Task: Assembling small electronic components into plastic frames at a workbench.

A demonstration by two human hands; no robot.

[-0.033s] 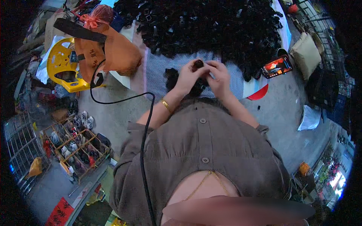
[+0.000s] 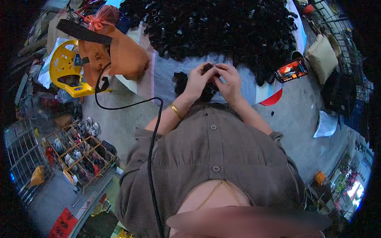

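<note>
Both hands meet above the near edge of a patterned light cloth [image 2: 162, 75]. My left hand [image 2: 198, 82] is closed round a small dark piece [image 2: 206, 67], whose top shows above the fingers; its kind is too small to make out. Against the left fingertips, my right hand [image 2: 230, 81] has its thumb and fingers pinched together; what lies in that pinch is hidden. Beneath the hands, close to my body, is a small heap of black pieces [image 2: 181, 82]. A much larger pile of small black parts [image 2: 222, 31] covers the far part of the cloth.
To the left, a yellow plastic chair [image 2: 63, 85] carries an orange-brown bag [image 2: 129, 55]. A black cable [image 2: 152, 150] loops down over my front. A lit phone [image 2: 291, 71] stands to the right, near a red rim [image 2: 274, 98]. A shoe rack [image 2: 81, 152] is at lower left.
The fingers have shifted slightly, and the dark piece in my left hand sits at a different angle with less of it showing. Everything else stays put.
</note>
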